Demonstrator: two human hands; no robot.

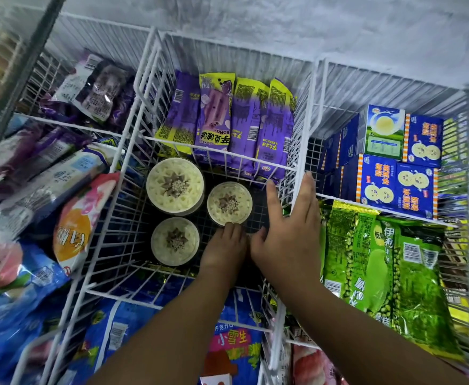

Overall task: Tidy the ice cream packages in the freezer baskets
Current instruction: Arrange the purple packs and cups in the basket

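I see both hands down in the middle white wire basket (pixel 133 173). My left hand (pixel 223 245) reaches to the basket floor, fingers curled against the rim of the near-right round cup (pixel 229 204); whether it grips I cannot tell. My right hand (pixel 286 232) lies flat and spread, fingertips on the basket's right wire wall. Three clear-lidded cups of pale, swirled ice cream sit there. Glossy purple-and-yellow bar wrappers (pixel 227 120) stand in the compartment behind; blue cardboard boxes (pixel 394 162) and crinkled green packets (pixel 380 273) fill the right baskets.
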